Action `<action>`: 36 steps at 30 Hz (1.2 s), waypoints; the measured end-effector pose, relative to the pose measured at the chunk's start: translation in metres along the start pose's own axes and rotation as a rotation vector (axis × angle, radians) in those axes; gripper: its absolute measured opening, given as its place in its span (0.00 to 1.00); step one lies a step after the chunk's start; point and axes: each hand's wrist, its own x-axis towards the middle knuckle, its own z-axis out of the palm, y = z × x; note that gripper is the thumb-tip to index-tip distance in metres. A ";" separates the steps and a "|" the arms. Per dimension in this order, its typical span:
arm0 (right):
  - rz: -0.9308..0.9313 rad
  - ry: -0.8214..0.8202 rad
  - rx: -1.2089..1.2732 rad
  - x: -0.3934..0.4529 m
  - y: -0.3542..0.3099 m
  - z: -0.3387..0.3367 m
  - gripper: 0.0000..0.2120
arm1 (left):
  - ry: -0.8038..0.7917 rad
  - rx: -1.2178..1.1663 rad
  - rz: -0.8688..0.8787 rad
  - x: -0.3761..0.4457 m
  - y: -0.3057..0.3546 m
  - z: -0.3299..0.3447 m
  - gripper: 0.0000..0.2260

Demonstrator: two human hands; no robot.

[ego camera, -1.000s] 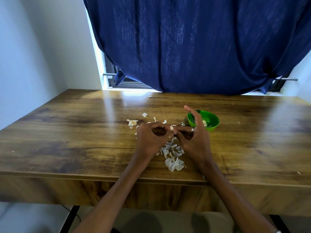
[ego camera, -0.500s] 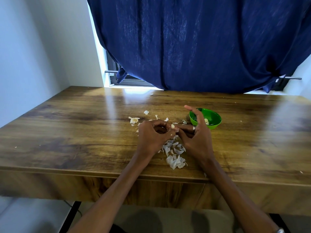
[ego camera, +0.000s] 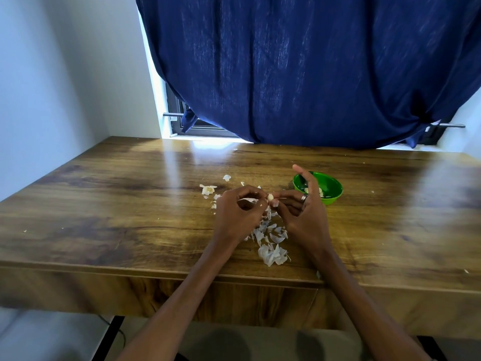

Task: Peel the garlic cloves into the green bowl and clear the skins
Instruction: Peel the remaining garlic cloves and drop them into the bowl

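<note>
A dark blue curtain [ego camera: 312, 74] hangs over the window behind a wooden tabletop [ego camera: 104, 204], which runs the full width of my view.

Going from the left: the left part of the tabletop carries only a few tiny pale flecks. Near the middle lies a scatter of loose garlic skins [ego camera: 270, 238], the largest clump close to the front edge, with smaller scraps [ego camera: 208, 189] further back.

Above that scatter I see both hands raised and meeting. My left hand [ego camera: 238, 213] has its fingers curled in and pinches a garlic clove [ego camera: 270, 197] from its side. My right hand [ego camera: 303, 217] pinches the same clove with thumb and finger, while its index finger sticks up, straight and free. The clove shows pale, with a bit of skin apparently hanging at its lower end; I cannot tell how much skin is left on it.

To the right, just behind the right hand, stands the green bowl [ego camera: 330, 186]. A few peeled pieces lie in it, partly hidden by the raised finger.

Judgement: peeling is well under way, given the bowl's contents and the quantity of skins. Outstanding: finish this clove, drop it in the bowl, then clear the skins, which has not begun. I see no unpeeled cloves waiting on the tabletop.
</note>
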 end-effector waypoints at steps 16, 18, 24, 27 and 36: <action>0.014 -0.022 -0.004 0.001 0.001 -0.002 0.40 | -0.035 -0.175 -0.170 0.002 0.005 -0.004 0.03; 0.013 -0.027 -0.004 0.001 0.001 -0.002 0.39 | -0.038 -0.135 -0.170 0.002 0.006 -0.003 0.03; 0.029 -0.050 0.001 -0.001 -0.002 -0.001 0.37 | -0.017 -0.018 -0.100 0.001 0.004 -0.001 0.01; 0.040 -0.039 -0.008 0.000 -0.003 -0.002 0.38 | -0.048 -0.050 -0.109 0.002 0.002 -0.001 0.01; 0.059 -0.028 -0.008 0.000 -0.002 -0.001 0.37 | -0.090 -0.062 -0.099 0.003 -0.003 -0.001 0.02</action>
